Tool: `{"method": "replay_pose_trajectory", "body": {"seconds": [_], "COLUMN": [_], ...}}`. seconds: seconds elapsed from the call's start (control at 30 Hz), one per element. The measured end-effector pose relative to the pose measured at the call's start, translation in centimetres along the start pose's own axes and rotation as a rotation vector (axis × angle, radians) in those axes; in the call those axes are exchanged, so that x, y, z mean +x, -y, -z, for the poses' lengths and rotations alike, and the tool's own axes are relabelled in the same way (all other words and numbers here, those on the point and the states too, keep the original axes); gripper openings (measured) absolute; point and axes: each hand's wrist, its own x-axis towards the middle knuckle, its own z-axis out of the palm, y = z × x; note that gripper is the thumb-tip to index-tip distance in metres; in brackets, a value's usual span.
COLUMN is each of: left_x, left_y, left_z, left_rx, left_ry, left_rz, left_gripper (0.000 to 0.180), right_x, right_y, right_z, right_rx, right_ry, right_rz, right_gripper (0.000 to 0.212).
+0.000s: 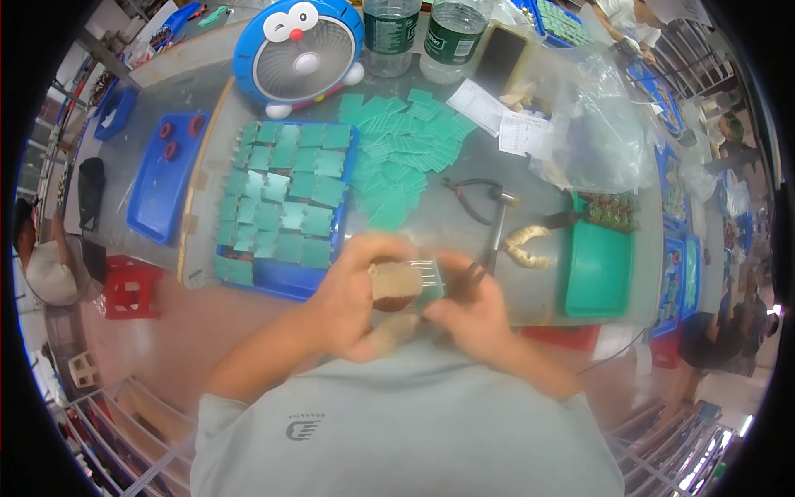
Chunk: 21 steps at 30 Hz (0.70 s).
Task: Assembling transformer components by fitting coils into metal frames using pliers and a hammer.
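Observation:
Close to my body, my left hand is closed round a small tan and reddish-brown block that looks like a wound coil. Thin shiny pins stick out from its right side. At those pins my right hand pinches a small green plate; its fingers are partly blurred. Whether the pins pass through the plate, I cannot tell. Just beyond my hands lies a heap of loose green plates. To the left, a blue tray holds rows of parts topped with similar green plates.
Right of my hands lie pliers, a hammer-like tool and a yellowed curved piece. Beyond them are a green bin, a plastic bag and paper slips. A blue fan and two bottles stand behind.

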Motion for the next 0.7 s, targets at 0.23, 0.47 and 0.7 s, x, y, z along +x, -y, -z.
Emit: {"method": "replay_pose_trajectory", "body": {"seconds": [0.23, 0.47, 0.7], "left_x": [0.8, 1.7, 1.5], "left_y": [-1.5, -2.7, -2.4], "left_z": [-0.8, -0.8, -0.8], "left_rx": [0.071, -0.103, -0.215], "left_ry": [0.076, 0.058, 0.127], "left_rz": [0.255, 0.32, 0.259], "left_gripper": [0.037, 0.018, 0.019], "right_x": [0.2, -0.9, -1.6], "right_y": [-1.4, -1.9, -2.8], "right_z": [0.8, 1.0, 1.4], "right_rx": [-0.112, -0.245, -0.345], "right_ry": [-0.031, -0.087, -0.096], "right_rz": [0.259, 0.302, 0.416], "right_gripper": [0.064, 0.067, 0.071]}}
